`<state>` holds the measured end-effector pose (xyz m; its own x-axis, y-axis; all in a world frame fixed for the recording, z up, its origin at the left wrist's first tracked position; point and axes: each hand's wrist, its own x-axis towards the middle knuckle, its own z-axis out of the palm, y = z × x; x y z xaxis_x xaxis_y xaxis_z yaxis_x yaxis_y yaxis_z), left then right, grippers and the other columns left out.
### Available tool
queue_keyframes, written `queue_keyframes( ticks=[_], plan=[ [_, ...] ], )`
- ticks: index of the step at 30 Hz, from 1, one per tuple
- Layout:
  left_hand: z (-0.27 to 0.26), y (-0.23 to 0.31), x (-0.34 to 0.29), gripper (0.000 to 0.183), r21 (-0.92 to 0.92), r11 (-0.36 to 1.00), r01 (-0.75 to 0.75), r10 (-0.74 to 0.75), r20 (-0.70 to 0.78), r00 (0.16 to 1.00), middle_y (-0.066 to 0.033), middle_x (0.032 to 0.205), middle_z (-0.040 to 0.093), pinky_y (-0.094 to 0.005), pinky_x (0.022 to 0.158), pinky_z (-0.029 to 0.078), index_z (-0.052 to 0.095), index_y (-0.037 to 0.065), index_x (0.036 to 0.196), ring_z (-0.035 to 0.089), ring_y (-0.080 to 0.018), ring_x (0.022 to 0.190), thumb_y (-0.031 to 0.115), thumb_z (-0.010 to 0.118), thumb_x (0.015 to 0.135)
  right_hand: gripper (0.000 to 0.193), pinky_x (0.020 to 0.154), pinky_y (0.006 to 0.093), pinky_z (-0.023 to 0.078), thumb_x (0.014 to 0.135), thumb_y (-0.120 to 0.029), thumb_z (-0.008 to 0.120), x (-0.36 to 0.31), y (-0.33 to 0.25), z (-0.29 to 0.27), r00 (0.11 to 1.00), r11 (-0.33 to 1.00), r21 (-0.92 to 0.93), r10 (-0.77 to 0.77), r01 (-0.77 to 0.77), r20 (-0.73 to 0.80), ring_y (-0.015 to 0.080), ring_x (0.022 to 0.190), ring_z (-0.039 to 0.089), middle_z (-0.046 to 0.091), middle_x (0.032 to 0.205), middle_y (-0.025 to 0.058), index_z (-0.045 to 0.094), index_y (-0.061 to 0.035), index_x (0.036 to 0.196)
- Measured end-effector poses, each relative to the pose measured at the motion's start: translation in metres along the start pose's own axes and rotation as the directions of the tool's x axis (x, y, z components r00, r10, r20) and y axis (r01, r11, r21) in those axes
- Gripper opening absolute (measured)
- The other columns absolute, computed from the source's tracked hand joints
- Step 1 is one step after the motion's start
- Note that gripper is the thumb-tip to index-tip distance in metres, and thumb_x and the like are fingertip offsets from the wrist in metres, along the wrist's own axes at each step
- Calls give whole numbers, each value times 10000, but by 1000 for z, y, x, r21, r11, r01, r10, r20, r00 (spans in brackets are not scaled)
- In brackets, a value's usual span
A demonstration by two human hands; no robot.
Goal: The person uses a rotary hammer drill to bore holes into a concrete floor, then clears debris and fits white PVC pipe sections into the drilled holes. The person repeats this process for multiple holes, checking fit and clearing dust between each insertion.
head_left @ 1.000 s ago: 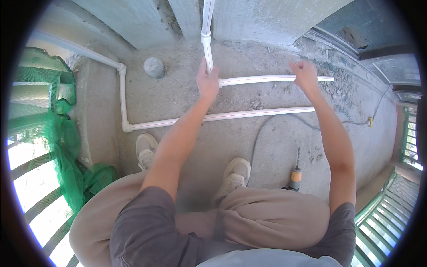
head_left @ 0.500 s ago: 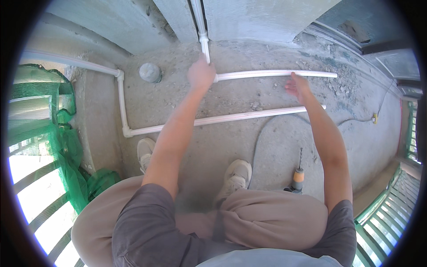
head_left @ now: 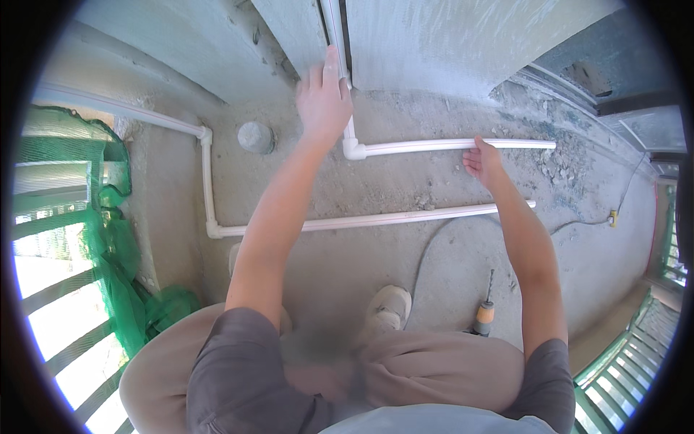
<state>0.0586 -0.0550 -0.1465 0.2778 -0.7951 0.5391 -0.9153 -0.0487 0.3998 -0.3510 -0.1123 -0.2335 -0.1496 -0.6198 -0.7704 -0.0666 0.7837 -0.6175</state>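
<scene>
My left hand (head_left: 323, 101) reaches up beside the white upright pipe (head_left: 335, 32), fingers stretched out and apart, partly covering the coupling on it. Below the hand, a white elbow fitting (head_left: 354, 149) joins that pipe to a white plastic pipe (head_left: 426, 146) running right across the concrete floor. My right hand (head_left: 486, 163) is at this pipe; the thumb touches it while the other fingers bend loosely below it, not wrapped around it. Nearer to me lies another white pipe (head_left: 405, 217), its left end in an elbow (head_left: 214, 228) with a riser (head_left: 207, 173).
A pale round capped stub (head_left: 255, 137) stands on the floor at left. A power drill (head_left: 483, 318) with a long bit and a grey cable (head_left: 426, 253) lie near my right knee. Green netting (head_left: 108, 246) hangs over the left railing. Rubble (head_left: 560, 163) is scattered by the far wall.
My left hand has left the elbow area and moved up along the upright pipe, its fingers now stretched. My right hand stays at the same pipe. The whole view has tilted slightly upward.
</scene>
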Motion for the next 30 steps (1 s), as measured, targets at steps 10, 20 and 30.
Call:
queue_keyframes(
  ticks=[10, 20, 30],
  plan=[
    [-51, -3, 85, 658, 616, 705, -352, 544, -152, 825, 18, 1676, 419, -587, 1236, 128, 673, 107, 1395, 271, -318, 1554, 344, 832, 802, 464, 803, 515, 592, 939, -371, 735, -118, 27, 130, 469, -57, -637, -627, 769, 622, 373, 931, 741, 710, 1035, 178, 621, -61, 1264],
    [-144, -5, 119, 621, 655, 303, -692, 657, 383, 650, -33, 1716, 360, -597, 1278, 48, 606, 111, 1486, 281, -215, 1596, 182, 649, 870, 416, 662, 470, 611, 904, -154, 671, -111, 27, 250, 261, -428, -477, -472, 768, 842, 364, 861, 725, 621, 1088, 195, 580, 20, 1270],
    [-232, 32, 215, 569, 519, 175, -837, 855, 341, 391, -113, 1575, 463, -585, 1250, 260, 596, 87, 1411, 389, -292, 1498, 212, 699, 866, 346, 708, 509, 614, 898, -59, 624, -119, 26, 252, 301, -411, -496, -452, 765, 840, 405, 862, 712, 604, 1042, 239, 564, 48, 1222]
  ],
)
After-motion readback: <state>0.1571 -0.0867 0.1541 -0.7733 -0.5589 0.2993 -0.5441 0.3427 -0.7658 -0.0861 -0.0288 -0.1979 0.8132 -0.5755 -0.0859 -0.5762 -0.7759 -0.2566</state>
